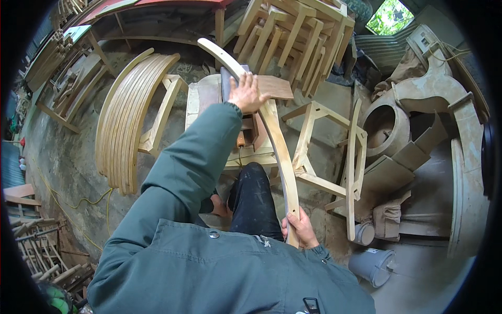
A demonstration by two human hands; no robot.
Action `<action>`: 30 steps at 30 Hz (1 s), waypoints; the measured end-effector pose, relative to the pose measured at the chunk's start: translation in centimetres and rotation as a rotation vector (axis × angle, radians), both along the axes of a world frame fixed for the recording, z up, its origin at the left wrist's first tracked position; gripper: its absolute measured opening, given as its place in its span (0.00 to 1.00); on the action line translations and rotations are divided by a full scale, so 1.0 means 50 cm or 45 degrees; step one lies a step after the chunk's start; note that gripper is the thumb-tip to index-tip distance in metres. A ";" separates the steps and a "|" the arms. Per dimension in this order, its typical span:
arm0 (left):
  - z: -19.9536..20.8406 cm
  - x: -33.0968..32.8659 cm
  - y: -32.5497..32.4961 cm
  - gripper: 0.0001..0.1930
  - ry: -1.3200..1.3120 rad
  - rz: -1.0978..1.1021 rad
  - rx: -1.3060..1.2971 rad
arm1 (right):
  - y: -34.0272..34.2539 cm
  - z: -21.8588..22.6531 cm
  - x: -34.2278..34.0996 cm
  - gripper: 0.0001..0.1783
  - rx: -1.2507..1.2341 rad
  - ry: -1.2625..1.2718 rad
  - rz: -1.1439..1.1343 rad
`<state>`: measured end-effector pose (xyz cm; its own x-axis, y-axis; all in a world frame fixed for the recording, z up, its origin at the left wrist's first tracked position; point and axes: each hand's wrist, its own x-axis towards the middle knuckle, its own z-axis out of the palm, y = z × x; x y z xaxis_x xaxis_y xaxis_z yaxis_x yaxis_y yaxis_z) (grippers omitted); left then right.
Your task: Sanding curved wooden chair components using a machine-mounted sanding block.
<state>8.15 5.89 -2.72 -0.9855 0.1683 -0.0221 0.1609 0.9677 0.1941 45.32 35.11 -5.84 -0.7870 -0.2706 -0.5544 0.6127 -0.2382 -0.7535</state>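
A long curved wooden slat (281, 144) runs from the upper middle down toward my body, with small holes near its ends. My right hand (302, 230) grips its near end, thumb on top. Further up, my left hand (247, 95) lies flat across the slat with its fingers stretched out. Under the slat there, a dark grey flat surface (226, 85) shows on a low wooden bench (201, 97). Below it sits an orange part (240, 139) of what may be a power tool, mostly hidden by my left arm and the slat.
Several similar curved slats (130, 115) stand stacked at left against a wooden frame (162, 112). Another wooden frame (327, 123) stands at right, near a grey bucket (372, 264) and a large dusty machine (434, 86). Stacked frames (298, 36) rise behind. A yellow cord (68, 206) crosses the floor.
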 end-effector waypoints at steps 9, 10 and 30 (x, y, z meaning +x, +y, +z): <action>-0.033 -0.048 -0.055 0.50 0.087 0.167 0.116 | 0.138 -0.042 0.256 0.18 0.152 0.055 -0.148; -0.040 -0.023 -0.032 0.50 0.108 0.157 0.103 | 0.157 -0.040 0.298 0.18 0.152 0.038 -0.158; -0.069 0.086 0.075 0.47 0.247 0.077 0.238 | 0.134 0.060 0.386 0.14 0.576 -0.094 -0.355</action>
<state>12.46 9.64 -6.19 -0.9766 0.0923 0.1941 0.1553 0.9271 0.3411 64.61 41.79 -2.83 -0.7492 0.2218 -0.6241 0.6281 -0.0610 -0.7758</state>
